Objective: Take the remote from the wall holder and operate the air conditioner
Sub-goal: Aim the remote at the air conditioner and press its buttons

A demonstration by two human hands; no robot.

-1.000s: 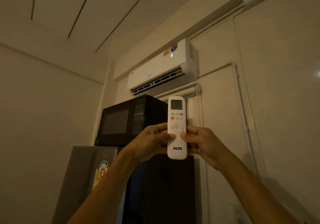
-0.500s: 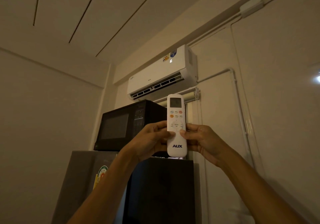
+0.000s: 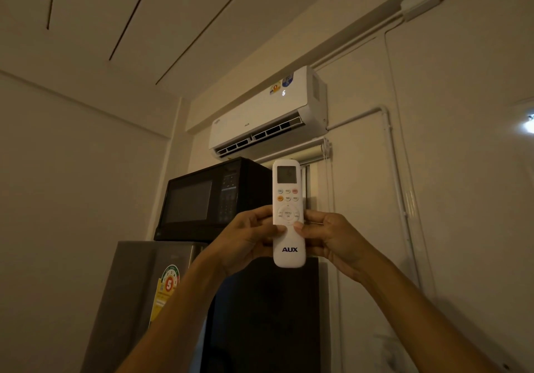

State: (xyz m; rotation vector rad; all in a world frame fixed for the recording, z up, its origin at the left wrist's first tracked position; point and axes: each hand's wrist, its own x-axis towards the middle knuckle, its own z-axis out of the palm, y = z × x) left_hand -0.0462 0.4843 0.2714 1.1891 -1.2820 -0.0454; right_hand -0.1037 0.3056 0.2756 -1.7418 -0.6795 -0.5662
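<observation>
Both arms reach up from the bottom of the view; the left hand (image 3: 245, 237) and the right hand (image 3: 332, 238) are closed around one white remote (image 3: 289, 213), held upright between them; its small grey screen sits at the top, two rows of little buttons below that, some orange or red, then a round pad, and the word AUX in dark letters near the bottom; the left fingers wrap its left edge and the right fingers its right edge, both thumbs lying on its face just under the round pad; the screen end stands clear above the fingers. Behind the left hand, a black microwave (image 3: 211, 199) sits on a grey fridge (image 3: 138, 294); higher and farther, above the remote, the white air conditioner (image 3: 268, 112) hangs on the wall, a lit 6 on its front.
</observation>
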